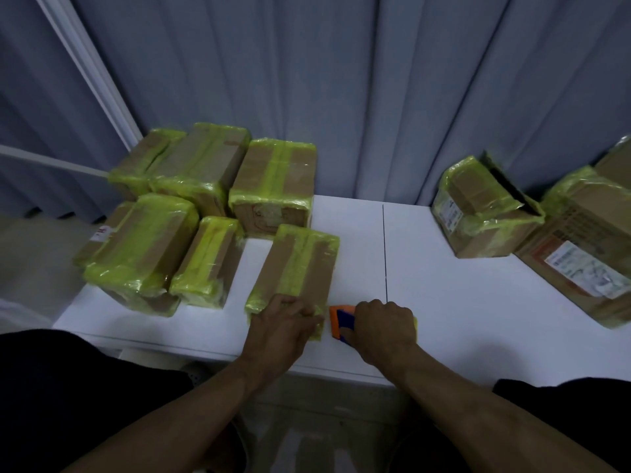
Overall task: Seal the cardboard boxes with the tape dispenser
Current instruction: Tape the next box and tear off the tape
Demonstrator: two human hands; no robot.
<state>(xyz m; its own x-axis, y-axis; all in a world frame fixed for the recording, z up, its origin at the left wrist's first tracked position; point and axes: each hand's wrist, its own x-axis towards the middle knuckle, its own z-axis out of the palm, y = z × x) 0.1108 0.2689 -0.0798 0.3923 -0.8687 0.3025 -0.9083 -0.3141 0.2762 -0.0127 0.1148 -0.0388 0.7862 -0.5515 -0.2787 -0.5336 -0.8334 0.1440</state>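
A narrow cardboard box (300, 268) with yellow tape strips lies on the white table (461, 319), near its front edge. My left hand (283, 327) rests on the box's near end, fingers bent over the taped edge. Just right of the box, my right hand (384, 327) grips the orange and blue tape dispenser (341, 324), which sits low at the table beside the box's near right corner. A bit of the yellow tape roll shows behind the right hand.
Several taped boxes (191, 216) are crowded together at the table's left and back left. Two larger boxes (485, 213) (587, 247) stand at the right, one with an open flap. Grey curtains hang behind. A seam line runs down the table's middle.
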